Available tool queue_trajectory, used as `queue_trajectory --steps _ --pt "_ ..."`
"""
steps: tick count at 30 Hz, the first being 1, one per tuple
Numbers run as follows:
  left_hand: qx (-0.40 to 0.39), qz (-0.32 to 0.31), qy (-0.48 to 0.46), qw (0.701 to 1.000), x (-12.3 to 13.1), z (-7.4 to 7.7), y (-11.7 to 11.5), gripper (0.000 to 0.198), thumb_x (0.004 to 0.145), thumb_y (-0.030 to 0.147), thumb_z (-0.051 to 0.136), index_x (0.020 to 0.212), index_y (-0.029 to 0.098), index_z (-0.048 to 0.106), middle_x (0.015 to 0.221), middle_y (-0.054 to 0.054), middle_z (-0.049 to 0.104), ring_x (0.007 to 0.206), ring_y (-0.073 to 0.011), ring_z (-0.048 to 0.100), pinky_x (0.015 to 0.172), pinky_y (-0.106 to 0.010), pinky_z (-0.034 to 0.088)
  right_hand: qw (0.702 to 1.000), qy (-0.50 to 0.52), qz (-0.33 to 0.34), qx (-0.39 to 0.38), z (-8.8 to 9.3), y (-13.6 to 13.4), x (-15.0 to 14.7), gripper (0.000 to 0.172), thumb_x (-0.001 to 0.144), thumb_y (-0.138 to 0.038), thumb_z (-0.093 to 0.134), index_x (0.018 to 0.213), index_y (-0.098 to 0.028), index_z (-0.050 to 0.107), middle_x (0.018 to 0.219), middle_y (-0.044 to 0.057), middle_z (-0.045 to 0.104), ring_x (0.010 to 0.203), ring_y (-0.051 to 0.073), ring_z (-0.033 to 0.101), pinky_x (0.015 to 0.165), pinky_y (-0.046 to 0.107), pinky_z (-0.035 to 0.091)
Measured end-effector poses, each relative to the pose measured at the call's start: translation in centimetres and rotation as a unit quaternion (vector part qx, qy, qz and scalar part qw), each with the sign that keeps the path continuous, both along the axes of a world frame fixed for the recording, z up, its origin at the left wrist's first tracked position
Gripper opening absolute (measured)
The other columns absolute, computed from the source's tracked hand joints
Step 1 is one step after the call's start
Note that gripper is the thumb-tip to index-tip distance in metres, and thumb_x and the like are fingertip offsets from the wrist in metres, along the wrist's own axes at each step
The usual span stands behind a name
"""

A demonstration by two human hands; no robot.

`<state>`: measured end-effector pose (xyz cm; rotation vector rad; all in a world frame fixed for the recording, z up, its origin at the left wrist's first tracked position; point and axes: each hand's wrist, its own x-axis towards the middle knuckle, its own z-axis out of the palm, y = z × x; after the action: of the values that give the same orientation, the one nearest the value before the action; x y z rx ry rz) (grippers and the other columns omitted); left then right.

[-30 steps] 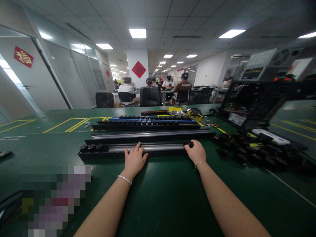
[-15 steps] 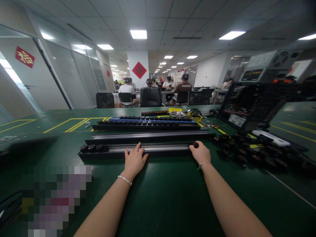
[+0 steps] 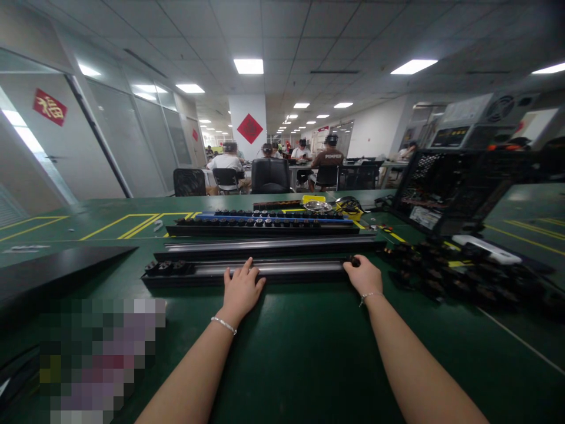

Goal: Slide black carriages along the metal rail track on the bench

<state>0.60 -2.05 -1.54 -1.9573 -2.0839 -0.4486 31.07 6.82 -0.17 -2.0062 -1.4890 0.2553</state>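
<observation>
A long black rail [image 3: 291,271] lies across the green table in front of me, with a few small black parts [image 3: 165,267] seated at its left end. My left hand [image 3: 241,288] rests flat on the rail's near edge, fingers spread. At the rail's right end my right hand [image 3: 365,275] is closed around a small black part [image 3: 354,259]. A second empty rail [image 3: 269,246] lies just behind, and a third rail [image 3: 265,224] full of black parts lies behind that.
A heap of loose black parts [image 3: 450,277] sits to the right, beside a black mesh crate [image 3: 445,185] and a white handle-shaped object [image 3: 481,247]. A dark flat panel [image 3: 53,268] lies at left. A metal bowl [image 3: 315,205] stands behind the rails. Several people sit at desks far back.
My right hand has slid right along the near rail to its end, still closed on the small black part. The left hand has stayed put. A dark panel has come into view at left.
</observation>
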Motion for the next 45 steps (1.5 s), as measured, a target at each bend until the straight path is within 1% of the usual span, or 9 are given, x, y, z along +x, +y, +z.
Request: queue_trajectory --steps 9,14,19,25,30,34,37,41,45 --pt "0.001 -0.001 -0.004 1.000 -0.2 -0.2 0.0 0.035 0.087 0.047 0.035 0.104 0.029 0.059 0.144 -0.002 0.038 0.112 -0.0261 0.052 0.103 -0.057 0.025 1.000 -0.008 -0.015 -0.007 0.1 0.1 0.6 0.047 0.073 -0.042 0.048 0.111 -0.018 0.062 0.099 0.011 0.067 0.091 0.025 0.061 0.076 0.031 0.045" --pt "-0.007 -0.001 -0.014 1.000 0.0 0.0 0.0 0.034 0.087 0.046 0.036 0.104 0.028 0.060 0.144 -0.003 0.039 0.113 -0.0268 0.051 0.103 -0.058 0.023 0.997 -0.005 -0.070 -0.004 -0.8 0.7 4.4 0.048 0.072 -0.045 0.047 0.106 -0.015 0.064 0.091 0.013 0.068 0.087 0.026 0.061 0.074 0.033 0.047" --pt "-0.015 0.003 -0.022 1.000 0.1 0.3 -0.1 0.033 0.086 0.045 0.038 0.105 0.029 0.060 0.145 -0.003 0.037 0.114 -0.0262 0.050 0.104 -0.057 0.022 0.997 -0.031 -0.071 -0.006 -1.7 1.1 8.1 0.046 0.070 -0.045 0.050 0.101 -0.015 0.066 0.092 0.012 0.068 0.083 0.026 0.062 0.072 0.033 0.047" --pt "-0.003 0.001 -0.019 1.000 0.1 0.0 -0.1 0.032 0.086 0.045 0.039 0.106 0.030 0.060 0.143 -0.003 0.040 0.112 -0.0263 0.052 0.104 -0.057 0.022 0.997 -0.072 -0.029 -0.032 -1.9 0.8 10.1 0.047 0.071 -0.045 0.049 0.106 -0.016 0.063 0.093 0.012 0.067 0.083 0.025 0.062 0.072 0.033 0.047" --pt "-0.006 -0.005 -0.067 0.998 -0.3 0.1 0.3 0.035 0.086 0.046 0.039 0.113 0.032 0.056 0.141 -0.002 0.043 0.114 -0.0253 0.051 0.105 -0.056 0.022 0.991 -0.097 -0.049 -0.080 -1.5 0.5 10.5 0.053 0.073 -0.049 0.045 0.111 -0.015 0.061 0.094 0.017 0.065 0.086 0.031 0.061 0.068 0.039 0.047" --pt "0.038 0.047 -0.126 0.990 -2.2 2.0 1.0 0.041 0.085 0.042 0.037 0.118 0.023 0.053 0.136 -0.005 0.048 0.121 -0.0219 0.044 0.103 -0.040 0.033 0.987 -0.135 -0.074 -0.050 -1.8 0.4 10.1 0.054 0.076 -0.042 0.043 0.120 -0.014 0.055 0.096 0.021 0.062 0.091 0.036 0.058 0.070 0.047 0.046" --pt "0.063 0.150 -0.098 0.982 -4.9 3.6 1.2 0.045 0.083 0.041 0.039 0.121 0.020 0.051 0.138 -0.008 0.045 0.125 -0.0278 0.038 0.102 -0.044 0.033 0.985 -0.165 -0.059 0.004 -2.1 0.1 9.7 0.051 0.076 -0.031 0.042 0.123 -0.015 0.053 0.107 0.021 0.059 0.101 0.037 0.053 0.076 0.052 0.044" --pt "-0.049 0.235 -0.019 0.971 -9.4 4.7 0.9 0.056 0.078 0.038 0.041 0.127 0.012 0.045 0.141 -0.017 0.038 0.129 -0.0325 0.032 0.100 -0.046 0.032 0.975 -0.201 -0.063 0.076 -2.2 -0.2 9.1 0.049 0.076 -0.025 0.042 0.121 -0.016 0.055 0.125 0.020 0.050 0.116 0.038 0.042 0.088 0.055 0.037" --pt "-0.096 0.273 -0.019 0.957 -13.3 5.2 0.2 0.053 0.073 0.032 0.043 0.118 0.006 0.052 0.125 -0.025 0.051 0.116 -0.0371 0.045 0.088 -0.049 0.039 0.970 -0.215 -0.009 0.110 -1.6 -0.1 6.9 0.047 0.078 -0.026 0.041 0.121 -0.014 0.055 0.130 0.016 0.048 0.122 0.033 0.037 0.097 0.052 0.033"
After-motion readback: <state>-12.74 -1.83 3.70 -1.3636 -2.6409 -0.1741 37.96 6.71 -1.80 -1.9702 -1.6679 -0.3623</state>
